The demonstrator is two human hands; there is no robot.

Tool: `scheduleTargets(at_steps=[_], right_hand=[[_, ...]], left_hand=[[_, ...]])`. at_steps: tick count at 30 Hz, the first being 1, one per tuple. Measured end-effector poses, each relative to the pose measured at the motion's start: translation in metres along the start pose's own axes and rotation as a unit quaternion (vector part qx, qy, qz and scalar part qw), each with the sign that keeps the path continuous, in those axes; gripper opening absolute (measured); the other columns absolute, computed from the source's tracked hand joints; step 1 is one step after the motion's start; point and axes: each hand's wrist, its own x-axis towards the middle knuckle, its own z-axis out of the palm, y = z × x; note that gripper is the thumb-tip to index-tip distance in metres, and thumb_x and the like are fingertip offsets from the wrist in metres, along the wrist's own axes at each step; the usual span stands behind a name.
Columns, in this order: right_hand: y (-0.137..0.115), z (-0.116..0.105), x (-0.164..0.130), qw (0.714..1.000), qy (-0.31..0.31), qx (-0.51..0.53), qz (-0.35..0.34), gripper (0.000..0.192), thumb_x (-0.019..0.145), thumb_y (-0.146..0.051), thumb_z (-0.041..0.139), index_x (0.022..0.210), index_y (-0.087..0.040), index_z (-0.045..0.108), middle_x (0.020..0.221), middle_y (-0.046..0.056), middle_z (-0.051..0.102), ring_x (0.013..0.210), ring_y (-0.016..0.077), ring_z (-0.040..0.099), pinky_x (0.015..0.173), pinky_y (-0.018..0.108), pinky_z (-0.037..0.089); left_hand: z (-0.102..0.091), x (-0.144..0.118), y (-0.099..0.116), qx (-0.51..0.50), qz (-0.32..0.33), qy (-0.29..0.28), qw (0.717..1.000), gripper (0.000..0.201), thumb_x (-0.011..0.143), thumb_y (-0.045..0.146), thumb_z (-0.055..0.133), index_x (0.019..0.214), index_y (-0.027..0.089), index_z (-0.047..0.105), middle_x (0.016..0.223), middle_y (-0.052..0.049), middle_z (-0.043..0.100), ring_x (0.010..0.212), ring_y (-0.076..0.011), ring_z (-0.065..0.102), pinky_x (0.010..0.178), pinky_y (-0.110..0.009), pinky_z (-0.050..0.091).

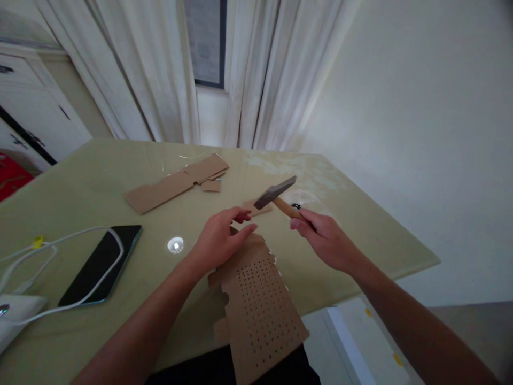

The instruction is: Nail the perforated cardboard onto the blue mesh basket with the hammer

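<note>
My right hand (326, 238) grips a hammer (277, 193) by its wooden handle, its dark metal head raised above the table. Below and between my hands lies a brown cardboard piece (260, 299) dotted with rows of small holes; its near end overhangs the table edge above my lap. My left hand (220, 238) rests over the far end of this cardboard, with thumb and fingers apart and nothing visible between them. Behind the hammer head sits a smaller cardboard scrap (260, 208), partly covered. Small black pieces (296, 206) lie on clear plastic beside the hammer handle.
Long cardboard strips (176, 184) lie farther back on the pale green table (160, 321). To the left are a dark tablet (102, 264), a white cable (82, 231) crossing it, and a white power strip (20, 315). Curtains and a wall stand beyond the table.
</note>
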Motion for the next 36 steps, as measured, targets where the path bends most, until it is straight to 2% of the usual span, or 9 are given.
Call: scheduleTargets(at_steps=[3, 7, 11, 14, 20, 24, 27, 31, 36], right_hand=[[0.007, 0.013, 0.016, 0.984, 0.102, 0.143, 0.005, 0.045, 0.109, -0.062, 0.057, 0.086, -0.023, 0.061, 0.063, -0.006, 0.044, 0.054, 0.0128, 0.039, 0.052, 0.029, 0.029], [0.013, 0.037, 0.051, 0.92, 0.21, 0.33, -0.007, 0.052, 0.101, -0.072, 0.065, 0.082, -0.026, 0.054, 0.061, -0.009, 0.037, 0.048, 0.01, 0.032, 0.043, 0.026, 0.026], [0.017, 0.06, 0.089, 0.873, 0.286, 0.391, -0.049, 0.055, 0.097, -0.076, 0.069, 0.08, -0.026, 0.051, 0.06, -0.009, 0.038, 0.046, 0.0084, 0.03, 0.039, 0.024, 0.025], [0.025, 0.074, 0.102, 0.86, 0.314, 0.399, -0.058, 0.056, 0.097, -0.076, 0.068, 0.079, -0.026, 0.051, 0.06, -0.009, 0.038, 0.045, 0.0082, 0.032, 0.039, 0.023, 0.026], [0.041, 0.082, 0.089, 0.847, 0.359, 0.384, -0.076, 0.053, 0.102, -0.072, 0.065, 0.079, -0.026, 0.05, 0.057, -0.01, 0.036, 0.042, 0.0085, 0.033, 0.038, 0.022, 0.027], [0.045, 0.079, 0.082, 0.832, 0.398, 0.376, -0.09, 0.051, 0.104, -0.068, 0.064, 0.079, -0.026, 0.05, 0.058, -0.01, 0.038, 0.042, 0.0084, 0.034, 0.038, 0.022, 0.027], [0.049, 0.077, 0.084, 0.821, 0.404, 0.392, -0.095, 0.051, 0.103, -0.067, 0.067, 0.078, -0.025, 0.051, 0.058, -0.01, 0.041, 0.041, 0.0078, 0.036, 0.037, 0.022, 0.027], [0.056, 0.075, 0.088, 0.828, 0.385, 0.403, -0.056, 0.056, 0.099, -0.066, 0.074, 0.072, -0.025, 0.048, 0.054, -0.011, 0.04, 0.038, 0.0073, 0.038, 0.035, 0.022, 0.029], [0.058, 0.074, 0.09, 0.828, 0.393, 0.401, -0.004, 0.058, 0.096, -0.062, 0.08, 0.068, -0.026, 0.044, 0.05, -0.012, 0.038, 0.035, 0.0062, 0.035, 0.032, 0.022, 0.026]], left_hand=[[-0.013, 0.004, -0.008, -0.034, -0.045, 0.05, 0.997, 0.039, 0.099, 0.053, 0.069, 0.119, 0.021, 0.079, 0.109, -0.01, 0.084, 0.096, -0.0267, 0.077, 0.077, -0.037, 0.059], [-0.021, 0.0, -0.025, -0.093, -0.077, 0.056, 0.991, 0.047, 0.102, 0.062, 0.061, 0.11, 0.02, 0.081, 0.106, -0.011, 0.085, 0.095, -0.0269, 0.076, 0.086, -0.04, 0.059], [-0.01, -0.011, -0.043, -0.219, -0.138, 0.082, 0.963, 0.056, 0.1, 0.07, 0.061, 0.108, 0.019, 0.084, 0.104, -0.012, 0.084, 0.099, -0.0272, 0.075, 0.092, -0.04, 0.057], [-0.001, -0.018, -0.052, -0.325, -0.188, 0.084, 0.923, 0.059, 0.096, 0.073, 0.066, 0.108, 0.018, 0.083, 0.107, -0.013, 0.084, 0.101, -0.0289, 0.075, 0.091, -0.04, 0.058], [0.007, -0.026, -0.05, -0.417, -0.227, 0.026, 0.88, 0.061, 0.102, 0.073, 0.056, 0.114, 0.02, 0.082, 0.111, -0.013, 0.084, 0.109, -0.0305, 0.076, 0.097, -0.042, 0.059], [0.008, -0.034, -0.047, -0.435, -0.245, -0.012, 0.866, 0.071, 0.105, 0.077, 0.043, 0.117, 0.02, 0.082, 0.118, -0.015, 0.082, 0.114, -0.0332, 0.075, 0.101, -0.045, 0.06], [0.005, -0.042, -0.05, -0.434, -0.225, -0.052, 0.871, 0.076, 0.107, 0.078, 0.035, 0.125, 0.02, 0.081, 0.131, -0.017, 0.079, 0.121, -0.0361, 0.074, 0.105, -0.048, 0.059], [-0.001, -0.048, -0.051, -0.387, -0.196, -0.137, 0.891, 0.074, 0.104, 0.078, 0.043, 0.142, 0.023, 0.074, 0.143, -0.018, 0.075, 0.131, -0.0408, 0.071, 0.107, -0.052, 0.058], [-0.005, -0.043, -0.047, -0.365, -0.164, -0.175, 0.9, 0.063, 0.106, 0.068, 0.053, 0.143, 0.022, 0.074, 0.136, -0.017, 0.079, 0.123, -0.0379, 0.075, 0.101, -0.047, 0.061]])
